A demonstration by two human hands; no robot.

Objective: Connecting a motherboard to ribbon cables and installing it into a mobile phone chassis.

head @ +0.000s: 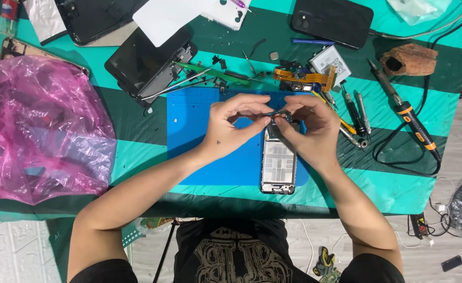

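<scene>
An opened phone frame (278, 167) lies upright on a blue work mat (199, 131) at the middle of the table. My left hand (230, 124) and my right hand (310, 126) meet just above the frame's top end. Both pinch a small dark part (279, 116) between thumb and fingertips. The part's shape is mostly hidden by my fingers.
A pink plastic bag (37, 128) fills the left side. Dismantled phones (147, 65) and tweezers (176, 84) lie behind the mat, with an orange flex cable (304, 76), a battery (330, 60), screwdrivers (354, 112), a soldering iron (406, 112) and a black phone (332, 21) to the right.
</scene>
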